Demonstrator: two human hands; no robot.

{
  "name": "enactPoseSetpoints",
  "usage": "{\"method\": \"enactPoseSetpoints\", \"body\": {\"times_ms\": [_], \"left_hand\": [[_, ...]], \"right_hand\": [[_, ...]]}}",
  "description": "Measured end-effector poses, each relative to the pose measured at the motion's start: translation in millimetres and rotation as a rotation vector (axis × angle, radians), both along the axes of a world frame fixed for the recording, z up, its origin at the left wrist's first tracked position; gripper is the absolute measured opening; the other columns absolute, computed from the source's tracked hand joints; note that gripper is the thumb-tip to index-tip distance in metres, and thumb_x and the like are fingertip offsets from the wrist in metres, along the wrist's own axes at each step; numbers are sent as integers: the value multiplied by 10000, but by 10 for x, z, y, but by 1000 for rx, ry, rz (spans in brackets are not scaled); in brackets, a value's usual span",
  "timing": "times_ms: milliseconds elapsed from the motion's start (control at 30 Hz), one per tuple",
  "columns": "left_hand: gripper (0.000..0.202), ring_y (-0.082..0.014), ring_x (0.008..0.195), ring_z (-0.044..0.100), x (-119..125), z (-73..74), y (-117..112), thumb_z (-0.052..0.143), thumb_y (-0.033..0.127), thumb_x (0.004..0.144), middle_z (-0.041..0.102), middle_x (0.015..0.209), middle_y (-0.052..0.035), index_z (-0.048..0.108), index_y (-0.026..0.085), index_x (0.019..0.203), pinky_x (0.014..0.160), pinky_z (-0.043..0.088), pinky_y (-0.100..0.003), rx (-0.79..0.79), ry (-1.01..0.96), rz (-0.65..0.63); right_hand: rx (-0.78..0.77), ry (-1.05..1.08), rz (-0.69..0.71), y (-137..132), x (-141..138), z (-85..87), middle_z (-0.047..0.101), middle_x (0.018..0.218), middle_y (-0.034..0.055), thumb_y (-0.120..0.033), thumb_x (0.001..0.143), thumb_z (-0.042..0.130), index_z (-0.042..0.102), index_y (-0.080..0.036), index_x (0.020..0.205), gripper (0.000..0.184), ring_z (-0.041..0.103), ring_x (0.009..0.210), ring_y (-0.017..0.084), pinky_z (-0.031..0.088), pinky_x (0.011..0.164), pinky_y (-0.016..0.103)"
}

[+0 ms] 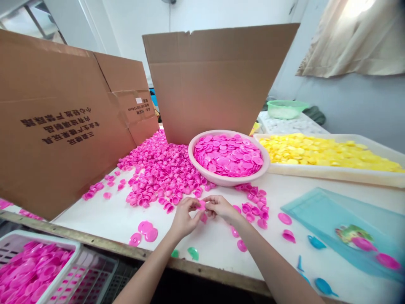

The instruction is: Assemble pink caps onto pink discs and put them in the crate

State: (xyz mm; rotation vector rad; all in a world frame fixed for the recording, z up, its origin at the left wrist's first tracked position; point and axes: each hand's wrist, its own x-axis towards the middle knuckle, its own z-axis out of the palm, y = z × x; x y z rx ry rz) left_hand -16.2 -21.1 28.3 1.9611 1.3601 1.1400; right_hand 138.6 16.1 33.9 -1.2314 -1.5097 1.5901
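Because the left hand [186, 218] and right hand [221, 207] work close together at lower centre, their fingertips can meet on a small pink plastic piece [201, 205], pinching it lightly rather than clenching it. A fine grip like this suits so small a part (the fingers hide most of its shape). A second pink piece [204, 218] lies just below, near the right hand's fingers. Working on the open white table [218, 249], just clear of the heap of pink cups [161, 173], leaves the fingers room. Pink discs [145, 230] lie near the left wrist. Farther up the frame, a round basin [228, 181] of flat pink discs sits beside a tray [316, 171] of yellow pieces, and a pink-filled crate [38, 238] sits at lower left, below the table edge.
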Motion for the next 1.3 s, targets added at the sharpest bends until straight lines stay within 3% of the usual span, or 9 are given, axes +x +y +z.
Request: {"method": "enactPoseSetpoints", "body": {"times_ms": [133,233,400,500,567,700,867,1000,1300], "left_hand": [[220,-97,722,582,31,-211,65,482,245,747,533,1032,-69,464,164,951,634,491,-222,-210,-148,52],[205,-93,716,583,65,-303,73,475,222,750,559,999,-46,484,172,948,641,485,-217,-272,-63,46],[181,-80,670,571,75,-326,17,460,206,749,589,910,-17,500,180,924,619,453,-199,-243,35,26],[236,-90,648,576,24,-304,58,464,280,751,611,839,-5,483,187,968,579,433,-193,-325,40,-13],[245,-116,650,577,-1,-268,142,431,362,766,621,747,-5,520,181,905,582,417,-214,-357,149,18],[402,-183,692,568,60,-186,348,315,475,794,616,730,-54,569,168,741,591,379,-273,-315,486,139],[400,-225,771,535,200,-192,424,289,444,812,605,798,-89,573,163,788,662,354,-325,-199,721,167],[380,-235,891,467,223,-199,357,255,375,842,571,914,-107,566,158,847,746,310,-352,-86,769,163],[389,-210,877,423,251,-287,413,164,344,865,516,934,-79,516,181,906,729,302,-339,-131,715,146]], "right_hand": [[-52,-109,32,48,9,-116,535,447,-22,-136,722,515,542,-103,830,116,486,380,67,355,357,141],[-86,-215,11,51,-4,-162,537,440,-27,-106,702,532,526,-107,874,172,472,355,64,356,342,139],[-175,-238,72,59,-4,-187,611,560,24,-83,704,528,516,-111,847,146,545,422,86,417,371,149],[-211,-235,97,81,-7,-214,620,570,42,-94,711,526,523,-107,779,69,580,470,103,456,408,159],[-207,-256,81,95,-22,-237,615,548,42,-84,685,542,532,-103,729,48,584,475,107,459,410,153],[-199,-271,80,95,-61,-257,599,507,27,-51,635,546,546,-105,678,69,589,477,116,472,414,161],[-222,-210,86,67,-39,-222,585,481,7,-42,646,518,535,-117,633,77,592,483,104,474,430,148],[-237,-170,100,95,-8,-234,586,485,0,-75,678,531,545,-115,639,58,590,483,87,478,453,138],[-279,-226,102,227,-58,-360,547,405,-26,-122,702,576,447,-141,655,138,570,415,111,452,384,153]]}}
